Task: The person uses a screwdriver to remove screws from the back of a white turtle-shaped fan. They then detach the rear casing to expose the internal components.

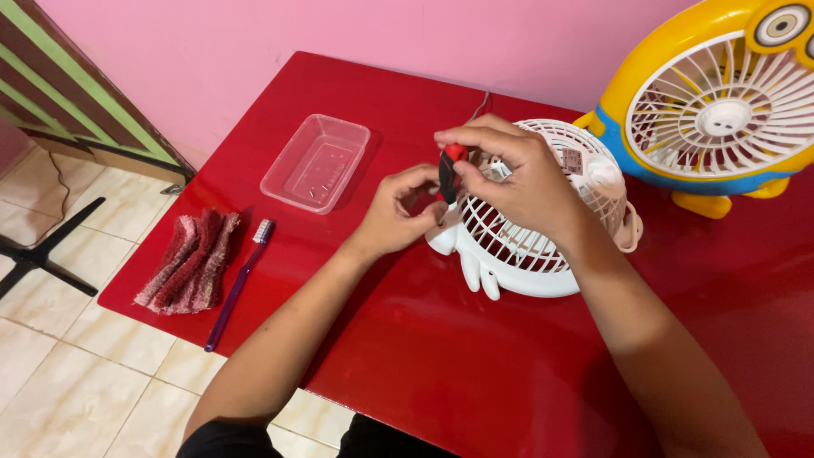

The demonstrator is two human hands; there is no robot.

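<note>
A small white desk fan (543,233) lies face down on the red table (441,356), its grille back facing up. My right hand (517,174) grips a screwdriver with a red and black handle (448,165), held upright over the fan's left edge. My left hand (398,208) pinches at the screwdriver's lower end beside the fan's rim; the tip is hidden by my fingers.
A clear plastic tray (315,161) sits at the back left. A folded red and pink cloth (188,263) and a purple toothbrush (240,284) lie near the table's left edge. A yellow and blue cartoon-style fan (721,106) stands at the back right.
</note>
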